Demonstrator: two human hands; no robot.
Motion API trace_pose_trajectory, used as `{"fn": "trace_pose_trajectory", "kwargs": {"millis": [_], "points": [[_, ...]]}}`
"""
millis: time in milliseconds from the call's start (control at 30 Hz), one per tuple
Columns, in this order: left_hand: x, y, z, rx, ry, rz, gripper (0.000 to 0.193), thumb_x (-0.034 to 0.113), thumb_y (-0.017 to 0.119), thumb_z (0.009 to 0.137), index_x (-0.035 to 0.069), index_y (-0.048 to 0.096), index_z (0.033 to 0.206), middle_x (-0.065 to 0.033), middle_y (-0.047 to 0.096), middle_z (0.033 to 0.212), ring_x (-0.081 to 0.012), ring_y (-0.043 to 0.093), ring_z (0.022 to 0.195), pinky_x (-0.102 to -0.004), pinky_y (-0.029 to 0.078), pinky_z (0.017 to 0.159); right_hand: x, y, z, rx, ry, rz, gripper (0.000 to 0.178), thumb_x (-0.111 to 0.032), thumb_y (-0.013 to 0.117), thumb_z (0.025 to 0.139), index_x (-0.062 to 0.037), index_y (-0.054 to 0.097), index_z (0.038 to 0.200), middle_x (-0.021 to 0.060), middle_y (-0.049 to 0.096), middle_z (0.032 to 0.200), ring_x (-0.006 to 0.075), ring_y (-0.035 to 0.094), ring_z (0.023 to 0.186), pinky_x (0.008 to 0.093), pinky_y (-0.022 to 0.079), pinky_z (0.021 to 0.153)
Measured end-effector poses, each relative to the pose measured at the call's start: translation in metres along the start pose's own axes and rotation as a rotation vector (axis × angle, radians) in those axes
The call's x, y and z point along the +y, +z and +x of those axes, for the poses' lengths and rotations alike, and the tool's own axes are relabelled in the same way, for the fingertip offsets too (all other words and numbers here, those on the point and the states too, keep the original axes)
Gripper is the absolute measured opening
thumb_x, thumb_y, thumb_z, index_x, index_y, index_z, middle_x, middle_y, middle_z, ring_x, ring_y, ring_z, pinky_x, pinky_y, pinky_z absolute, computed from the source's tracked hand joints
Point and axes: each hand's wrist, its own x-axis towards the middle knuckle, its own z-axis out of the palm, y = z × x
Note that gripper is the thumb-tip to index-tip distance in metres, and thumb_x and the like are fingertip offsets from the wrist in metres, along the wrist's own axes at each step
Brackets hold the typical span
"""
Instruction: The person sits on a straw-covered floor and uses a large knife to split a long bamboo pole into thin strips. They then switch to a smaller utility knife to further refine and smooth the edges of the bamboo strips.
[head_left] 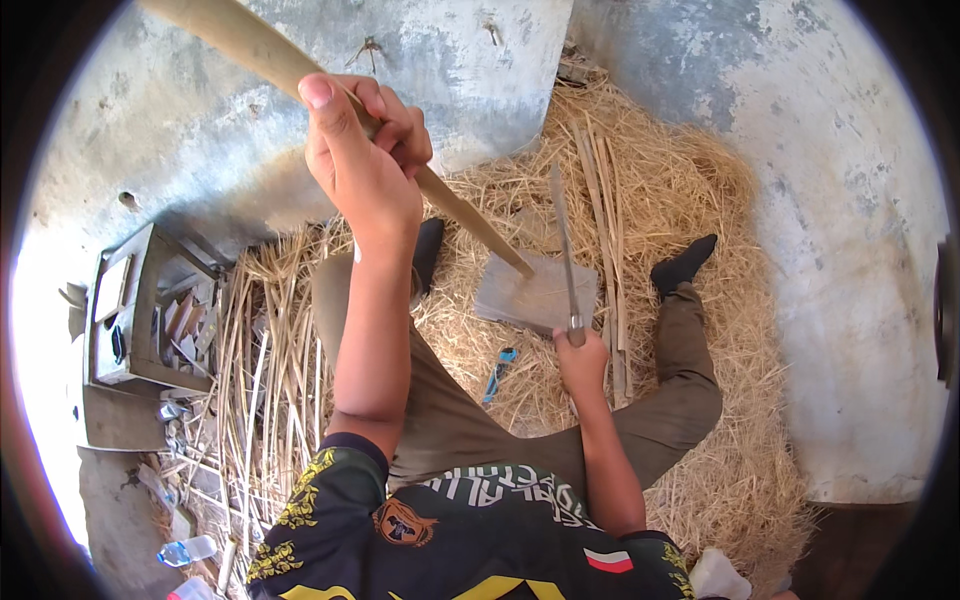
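My left hand (368, 160) is raised, with its fingers wrapped round a long bamboo pole (472, 220). The pole slants from the upper left down to a flat wooden block (548, 300), and its lower end rests on that block. My right hand (584, 362) grips the handle of a machete (566, 245), low at the block's near edge. Its long narrow blade points away from me, to the right of the pole and apart from it. A small blue tool (498, 376), perhaps a cutter, lies on the shavings between my legs.
Straw-like shavings (690, 190) cover the floor around my outstretched legs. Several long strips (606, 200) lie right of the block, and more thin sticks (262, 350) are heaped at left. A wooden cabinet (150, 310) stands by the left wall; a plastic bottle (188, 550) lies lower left.
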Motion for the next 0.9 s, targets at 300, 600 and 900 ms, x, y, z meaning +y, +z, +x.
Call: {"fn": "trace_pose_trajectory", "kwargs": {"millis": [300,600,900], "points": [[-0.005,-0.001,0.002,0.053,0.051,0.023,0.061,0.069,0.051,0.100,0.009,0.043,0.088,0.0018,0.031,0.062,-0.0087,0.023,0.048,-0.0276,0.020,0.045,0.006,0.033,-0.022,0.032,-0.043,0.153,0.031,-0.025,0.073,0.092,0.0053,0.067,0.087,0.0126,0.064,0.065,0.0191,0.057,0.061,0.0369,0.048,0.063],[-0.005,-0.004,0.007,0.058,0.023,-0.006,0.060,0.067,0.051,0.101,0.009,0.043,0.087,0.0019,0.031,0.062,-0.0080,0.025,0.047,-0.0270,0.019,0.044,-0.048,-0.013,-0.021,-0.078,0.006,0.094,0.033,-0.028,0.074,0.090,0.0039,0.069,0.086,0.0150,0.065,0.065,0.0218,0.060,0.060,0.0391,0.049,0.061],[-0.005,0.010,-0.002,-0.025,0.037,0.004,0.058,0.064,0.048,0.104,0.009,0.043,0.087,0.0011,0.032,0.060,-0.0080,0.026,0.046,-0.0268,0.020,0.044,0.019,0.020,-0.001,-0.144,0.062,-0.193,0.027,-0.023,0.074,0.085,0.0027,0.069,0.091,0.0196,0.067,0.070,0.0359,0.064,0.063,0.0450,0.050,0.065]]}}
